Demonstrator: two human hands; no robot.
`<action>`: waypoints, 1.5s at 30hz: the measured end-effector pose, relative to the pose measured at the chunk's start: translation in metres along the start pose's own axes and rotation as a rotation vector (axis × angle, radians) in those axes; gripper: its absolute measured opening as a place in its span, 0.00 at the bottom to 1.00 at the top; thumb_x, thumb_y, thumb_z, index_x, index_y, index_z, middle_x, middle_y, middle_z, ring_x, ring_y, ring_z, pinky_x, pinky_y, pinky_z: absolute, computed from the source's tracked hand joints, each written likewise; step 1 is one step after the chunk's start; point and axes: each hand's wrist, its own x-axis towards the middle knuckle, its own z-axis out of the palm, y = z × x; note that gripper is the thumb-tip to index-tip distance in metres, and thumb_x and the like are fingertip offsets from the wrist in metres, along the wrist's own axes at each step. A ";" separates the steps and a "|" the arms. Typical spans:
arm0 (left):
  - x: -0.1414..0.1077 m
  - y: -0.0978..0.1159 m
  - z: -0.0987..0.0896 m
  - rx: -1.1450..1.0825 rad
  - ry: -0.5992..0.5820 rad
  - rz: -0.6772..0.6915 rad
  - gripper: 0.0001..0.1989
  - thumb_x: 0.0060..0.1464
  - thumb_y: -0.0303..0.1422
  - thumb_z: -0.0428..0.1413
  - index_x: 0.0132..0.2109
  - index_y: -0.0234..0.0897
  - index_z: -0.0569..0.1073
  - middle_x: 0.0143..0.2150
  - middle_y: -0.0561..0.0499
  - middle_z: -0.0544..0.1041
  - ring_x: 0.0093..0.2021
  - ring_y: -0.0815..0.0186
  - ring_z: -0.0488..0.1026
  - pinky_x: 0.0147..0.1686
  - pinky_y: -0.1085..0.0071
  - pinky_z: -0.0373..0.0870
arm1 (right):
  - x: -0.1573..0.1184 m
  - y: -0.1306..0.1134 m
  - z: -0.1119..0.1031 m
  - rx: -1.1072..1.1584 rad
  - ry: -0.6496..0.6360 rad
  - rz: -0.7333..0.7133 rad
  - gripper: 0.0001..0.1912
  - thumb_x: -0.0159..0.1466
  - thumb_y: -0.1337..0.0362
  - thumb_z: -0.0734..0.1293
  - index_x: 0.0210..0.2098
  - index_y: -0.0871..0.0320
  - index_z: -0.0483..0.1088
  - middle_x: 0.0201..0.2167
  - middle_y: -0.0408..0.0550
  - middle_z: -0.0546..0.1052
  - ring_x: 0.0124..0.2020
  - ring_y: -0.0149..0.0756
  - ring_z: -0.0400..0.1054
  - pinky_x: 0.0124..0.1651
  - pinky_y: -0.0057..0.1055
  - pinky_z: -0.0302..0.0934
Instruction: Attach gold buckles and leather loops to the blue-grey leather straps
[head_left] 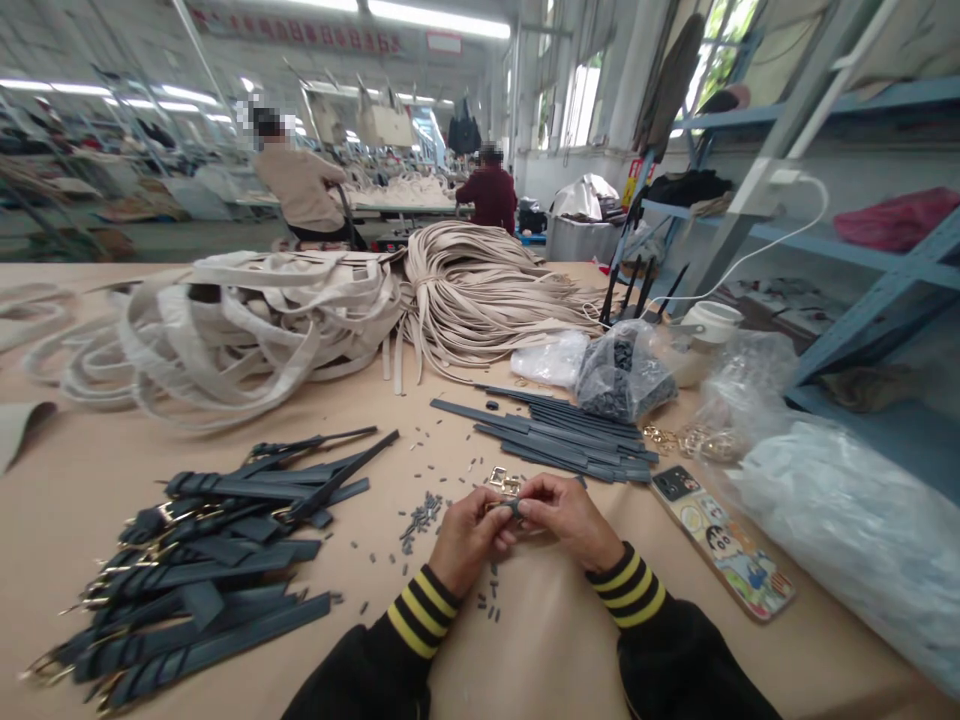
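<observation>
My left hand [466, 532] and my right hand [571, 518] are close together over the table, thumbs and fingers pinched on a small dark leather-like piece [512, 507]. Much of that piece is covered by my fingertips. Just beyond them is a gold buckle [502, 480]; whether it joins the dark piece I cannot tell. Small dark bits [424, 518] lie heaped and scattered left of my hands. Flat dark strips [559, 432] are stacked beyond my right hand. To the left lies a pile of dark straps with gold buckles [217, 545].
Bundled beige straps [480, 290] and looped pale straps [247, 320] cover the far side. A phone in a cartoon case [724, 545], gold rings [697, 440] and plastic bags [840, 540] lie right. Blue shelving [862, 250] borders the table. Two people [300, 190] are beyond.
</observation>
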 end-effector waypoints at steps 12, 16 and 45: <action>0.000 0.001 0.003 -0.050 0.018 0.034 0.11 0.50 0.38 0.51 0.37 0.35 0.68 0.27 0.50 0.76 0.26 0.65 0.74 0.27 0.71 0.71 | -0.001 -0.003 -0.002 -0.069 -0.047 -0.008 0.12 0.53 0.59 0.67 0.31 0.61 0.67 0.26 0.42 0.71 0.25 0.29 0.66 0.31 0.27 0.63; -0.003 0.002 0.002 0.084 0.030 0.096 0.12 0.52 0.38 0.49 0.38 0.36 0.69 0.30 0.49 0.76 0.27 0.65 0.74 0.28 0.71 0.71 | 0.001 0.001 -0.002 -0.133 -0.038 -0.009 0.09 0.53 0.61 0.66 0.30 0.59 0.63 0.23 0.40 0.69 0.22 0.27 0.64 0.26 0.25 0.61; 0.002 0.000 -0.001 -0.165 -0.042 0.014 0.13 0.47 0.37 0.55 0.38 0.31 0.67 0.24 0.52 0.74 0.22 0.69 0.70 0.25 0.73 0.67 | -0.007 -0.021 0.003 -0.712 0.065 -0.305 0.06 0.57 0.68 0.62 0.35 0.58 0.67 0.28 0.43 0.71 0.27 0.31 0.64 0.30 0.26 0.58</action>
